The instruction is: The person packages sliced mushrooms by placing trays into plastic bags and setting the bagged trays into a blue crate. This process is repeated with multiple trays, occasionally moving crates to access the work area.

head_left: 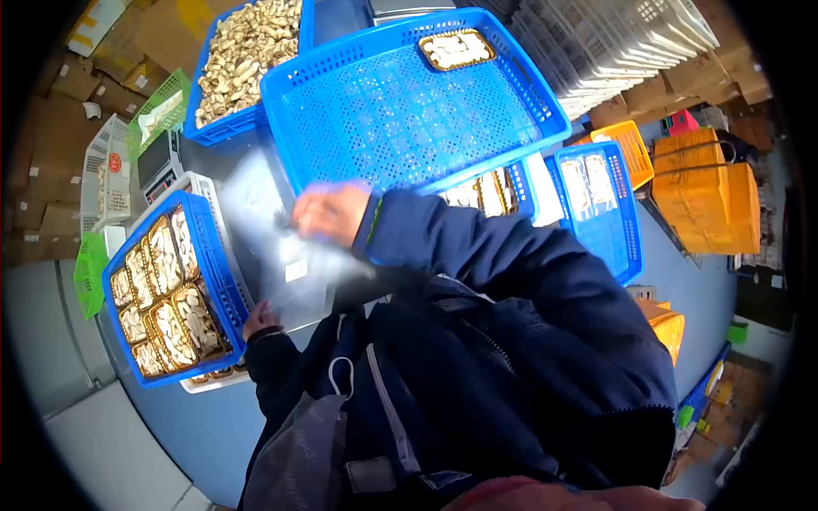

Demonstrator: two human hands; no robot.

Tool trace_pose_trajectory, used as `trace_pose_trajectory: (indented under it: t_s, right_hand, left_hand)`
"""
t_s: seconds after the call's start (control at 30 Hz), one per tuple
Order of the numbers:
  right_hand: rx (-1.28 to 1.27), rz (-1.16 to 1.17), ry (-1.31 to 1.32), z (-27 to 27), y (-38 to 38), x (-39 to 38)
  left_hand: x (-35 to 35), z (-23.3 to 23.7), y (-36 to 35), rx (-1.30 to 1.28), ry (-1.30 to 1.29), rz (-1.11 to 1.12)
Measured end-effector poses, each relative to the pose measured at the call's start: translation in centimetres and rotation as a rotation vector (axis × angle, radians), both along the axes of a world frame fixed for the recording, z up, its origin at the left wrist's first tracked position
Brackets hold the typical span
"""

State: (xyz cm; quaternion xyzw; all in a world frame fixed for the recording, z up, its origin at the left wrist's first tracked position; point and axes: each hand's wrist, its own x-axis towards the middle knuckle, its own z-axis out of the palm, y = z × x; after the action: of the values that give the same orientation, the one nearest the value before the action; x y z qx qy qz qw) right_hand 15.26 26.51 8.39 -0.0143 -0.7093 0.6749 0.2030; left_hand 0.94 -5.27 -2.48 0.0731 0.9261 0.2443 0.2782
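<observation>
A clear plastic bag [317,285], blurred by motion, stretches over the metal table in front of me. My right hand [332,213] is closed on its upper part, the fingers smeared. Lower left, my left hand [262,319] pinches the bag's near edge, its fingertips partly hidden. Left of the hands, a blue crate [223,281] holds several brown trays of pale, sliced mushrooms [165,254]. Beyond my right hand stands a large blue crate [375,115] with a single brown mushroom tray [457,49] in its far corner.
At the back, a blue crate [203,128] is heaped with loose mushrooms [249,55]. A scale [158,166] stands at the left. To the right are another blue crate [629,230] with wrapped packs, orange crates [632,153] and stacked white crates [588,51].
</observation>
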Motion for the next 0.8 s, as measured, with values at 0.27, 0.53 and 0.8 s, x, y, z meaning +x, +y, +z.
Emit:
trace_pose_trajectory:
  t_s: [0.27, 0.53, 0.8]
  right_hand:
    - [0.068, -0.877, -0.871, -9.3, 34.6, 4.6]
    - [0.154, -0.843, -1.164, -15.3, 39.5, 5.8]
    - [-0.106, -0.884, -0.936, -15.4, 39.8, 6.5]
  left_hand:
    - [2.1, 3.9, 1.2, 0.101, 0.49, 0.101]
    - [3.4, 5.0, 3.2, 0.278, 0.615, 0.087]
    - [3.1, 8.5, 6.4, 0.14, 0.718, 0.108]
